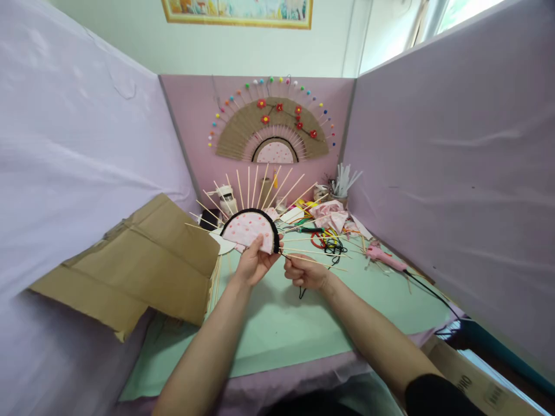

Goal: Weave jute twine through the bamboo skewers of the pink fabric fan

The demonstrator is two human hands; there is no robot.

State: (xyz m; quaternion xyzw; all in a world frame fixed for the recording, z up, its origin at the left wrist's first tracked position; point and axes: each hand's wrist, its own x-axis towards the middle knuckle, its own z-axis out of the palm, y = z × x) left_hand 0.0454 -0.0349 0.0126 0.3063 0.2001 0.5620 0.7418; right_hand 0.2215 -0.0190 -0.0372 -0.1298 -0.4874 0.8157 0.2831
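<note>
"Where are we holding the spotted half-disc [243, 227]?"
"Near the frame's centre; our left hand [255, 264] is pinching its lower edge."
"What is our right hand [307, 271] doing?"
"It's pinching the black cord [300, 296]."

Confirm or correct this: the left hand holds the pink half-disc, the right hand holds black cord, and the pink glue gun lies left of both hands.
Wrong side: the head view shows the pink glue gun to the right of the left hand and the right hand. The rest stands.
</note>
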